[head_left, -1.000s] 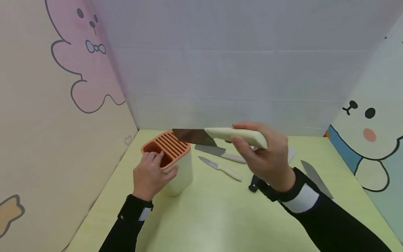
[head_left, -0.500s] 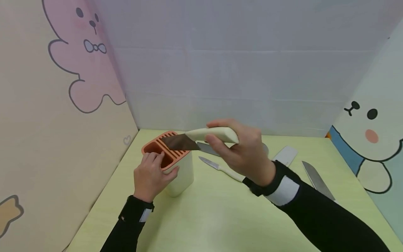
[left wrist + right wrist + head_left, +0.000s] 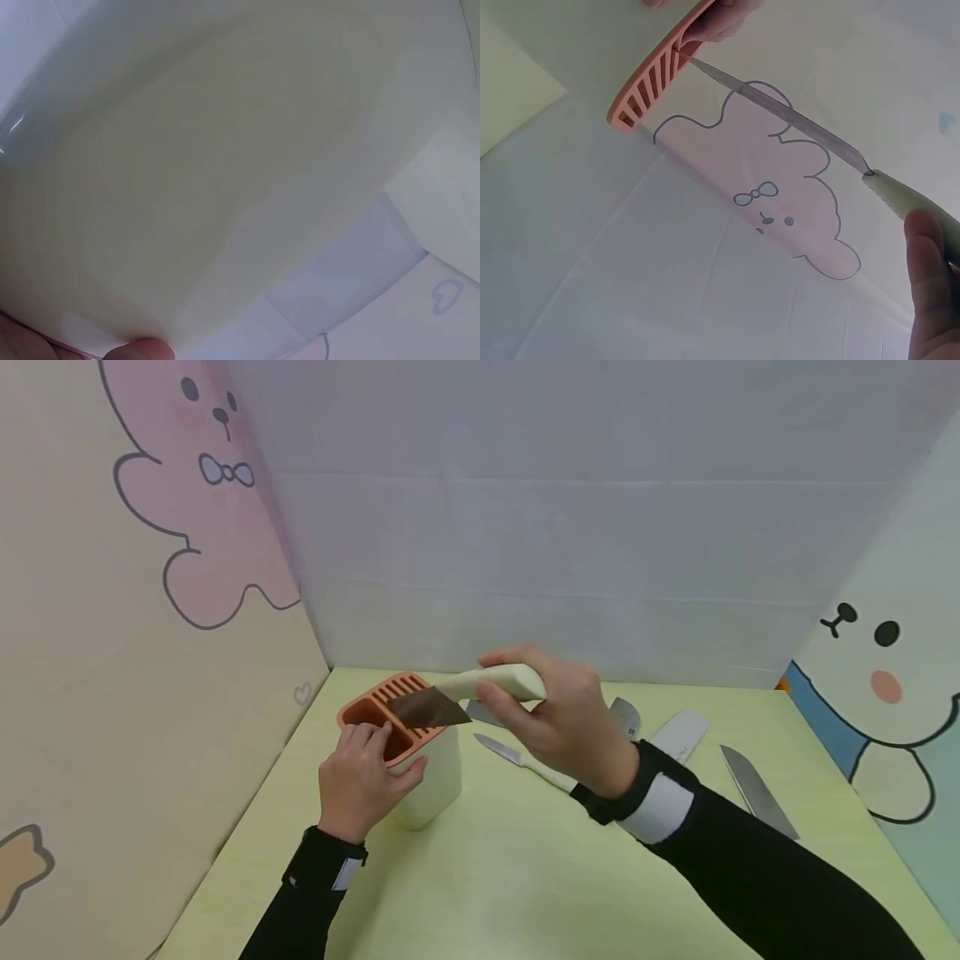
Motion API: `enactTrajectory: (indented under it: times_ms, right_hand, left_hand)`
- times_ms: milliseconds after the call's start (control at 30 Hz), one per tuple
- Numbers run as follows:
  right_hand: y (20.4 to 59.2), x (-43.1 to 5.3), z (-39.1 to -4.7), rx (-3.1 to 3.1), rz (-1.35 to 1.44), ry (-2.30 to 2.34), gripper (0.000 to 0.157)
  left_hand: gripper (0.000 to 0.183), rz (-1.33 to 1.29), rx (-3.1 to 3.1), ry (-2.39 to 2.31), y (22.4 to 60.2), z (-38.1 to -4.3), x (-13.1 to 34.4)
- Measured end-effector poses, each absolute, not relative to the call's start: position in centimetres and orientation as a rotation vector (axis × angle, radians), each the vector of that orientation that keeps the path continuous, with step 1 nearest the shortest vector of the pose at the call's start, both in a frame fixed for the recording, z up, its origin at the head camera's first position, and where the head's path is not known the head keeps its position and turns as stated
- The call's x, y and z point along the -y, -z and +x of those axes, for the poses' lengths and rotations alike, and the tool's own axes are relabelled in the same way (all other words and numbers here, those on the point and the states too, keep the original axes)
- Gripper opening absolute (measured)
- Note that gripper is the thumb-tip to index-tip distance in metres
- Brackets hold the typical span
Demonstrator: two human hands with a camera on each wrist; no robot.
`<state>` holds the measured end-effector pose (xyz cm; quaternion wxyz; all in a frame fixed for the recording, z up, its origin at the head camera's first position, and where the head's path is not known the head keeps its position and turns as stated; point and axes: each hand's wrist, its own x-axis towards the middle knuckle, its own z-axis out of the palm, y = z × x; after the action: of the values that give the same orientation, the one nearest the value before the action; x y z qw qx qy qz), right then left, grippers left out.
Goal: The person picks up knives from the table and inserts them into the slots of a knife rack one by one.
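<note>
My right hand (image 3: 558, 718) holds a kitchen knife by its pale handle (image 3: 483, 682), its blade (image 3: 429, 708) slanting left and down over the knife block. In the right wrist view the blade (image 3: 795, 120) reaches the orange slotted top (image 3: 652, 82); its tip lies at one of the slots, and I cannot tell whether it has entered. The knife block (image 3: 438, 777) is white and stands on the table. Gripping the block's near left rim is my left hand (image 3: 360, 781), fingers over the large open compartment, thumb outside. The block's pale wall (image 3: 187, 150) fills the left wrist view.
A small white-handled knife (image 3: 498, 748) lies right of the block, with another blade (image 3: 483, 712) behind it. Farther right lie a rounded grey piece (image 3: 624, 717), a flat whitish piece (image 3: 681, 733) and a broad blade (image 3: 757, 793). Printed walls (image 3: 480, 543) enclose the table.
My right hand has carried the knife left toward the block, and its blade has tilted downward over the slots. The left hand keeps its grip on the block's rim.
</note>
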<state>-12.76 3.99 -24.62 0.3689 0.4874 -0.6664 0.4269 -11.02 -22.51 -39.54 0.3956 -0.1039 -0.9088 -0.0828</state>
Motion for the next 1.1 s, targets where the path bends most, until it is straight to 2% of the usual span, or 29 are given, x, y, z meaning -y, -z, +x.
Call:
enactTrajectory:
  times_ms: [533,800,1100]
  right_hand:
    - [24.6,-1.1,-14.6,1.875,1.382,-1.116,0.018]
    - [24.6,0.7,-16.2,2.071,1.496,-1.235,0.023]
    - [26.5,1.9,-17.3,2.136,1.560,-1.211,0.028]
  left_hand:
    - [0.059,-0.277,2.291,0.211,40.5,-11.2,22.9]
    - [0.061,-0.271,2.288,0.215,40.5,-11.0,23.2]
    - [0.059,-0.284,2.268,0.230,40.5,-10.9,23.1]
